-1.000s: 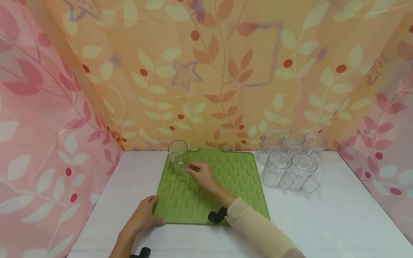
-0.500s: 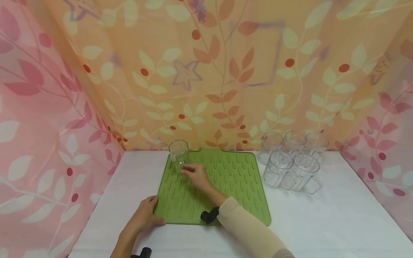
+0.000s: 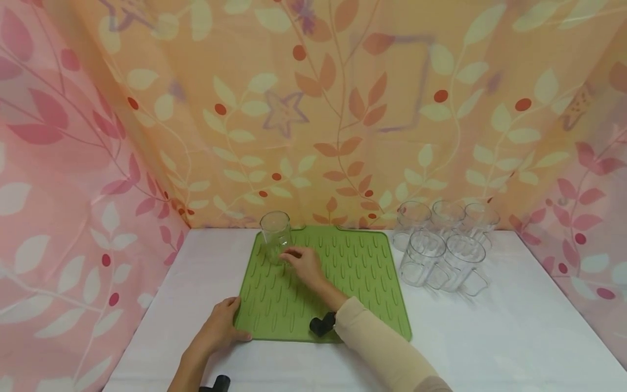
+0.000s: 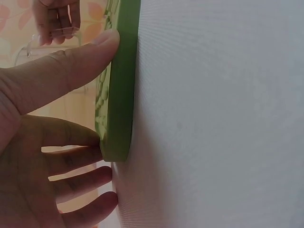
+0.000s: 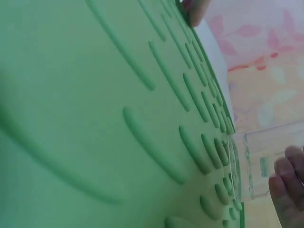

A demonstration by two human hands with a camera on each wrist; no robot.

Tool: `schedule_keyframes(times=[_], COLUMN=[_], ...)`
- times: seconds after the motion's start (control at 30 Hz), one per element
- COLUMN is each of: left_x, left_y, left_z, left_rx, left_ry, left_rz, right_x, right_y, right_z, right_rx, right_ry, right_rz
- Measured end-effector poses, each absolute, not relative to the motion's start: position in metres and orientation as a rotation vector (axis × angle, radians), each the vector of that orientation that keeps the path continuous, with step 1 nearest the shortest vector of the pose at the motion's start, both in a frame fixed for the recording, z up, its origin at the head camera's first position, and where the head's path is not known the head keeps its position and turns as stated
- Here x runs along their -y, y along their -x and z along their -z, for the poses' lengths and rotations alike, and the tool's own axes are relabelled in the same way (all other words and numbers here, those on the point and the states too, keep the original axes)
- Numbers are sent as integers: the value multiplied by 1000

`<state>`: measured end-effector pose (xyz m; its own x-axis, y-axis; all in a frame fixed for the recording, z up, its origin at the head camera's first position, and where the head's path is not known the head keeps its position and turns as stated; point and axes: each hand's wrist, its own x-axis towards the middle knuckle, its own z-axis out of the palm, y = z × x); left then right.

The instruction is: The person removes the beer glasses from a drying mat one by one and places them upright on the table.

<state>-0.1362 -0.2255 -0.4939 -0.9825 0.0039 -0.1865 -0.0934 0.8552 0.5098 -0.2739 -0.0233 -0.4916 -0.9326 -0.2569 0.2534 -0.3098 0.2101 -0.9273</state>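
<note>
A clear glass mug stands upright at the back left of a green ridged mat. My right hand pinches the mug's handle, which the fingers mostly hide. In the right wrist view, the mug's base meets the mat and the curled fingers are beside its wall. At the mat's front left corner rests my left hand. Its straight thumb presses the front edge, while the other fingers lie spread along the left side, as the left wrist view shows.
Several more clear glass mugs stand grouped close together right of the mat on the white tablecloth. A patterned orange cloth hangs right behind the mat, with pink cloth at the sides.
The mug has shifted slightly right on the mat, with the right hand at its handle. The left hand stays at the mat's corner.
</note>
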Motion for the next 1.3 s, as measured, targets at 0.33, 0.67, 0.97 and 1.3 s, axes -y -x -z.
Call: schedule_keyframes(times=[0.33,0.67,0.97,1.3], left_x=[226,225,223,225], left_y=[136,132,132,135], left_z=[494,496,494,492], left_rx=[-2848,-2849,-2867,-2857], left_ry=[80,74,60,71], left_rz=[-810,-812,-806,-798], right_x=[15,9,-4,-20], right_y=[273,273,271,268], right_z=[486,489,485,474], right_rx=[2388,2321,2304,2362], right_ry=[-542,-510,-588,-621], right_rz=[-1538,-1430,-1271,-1304])
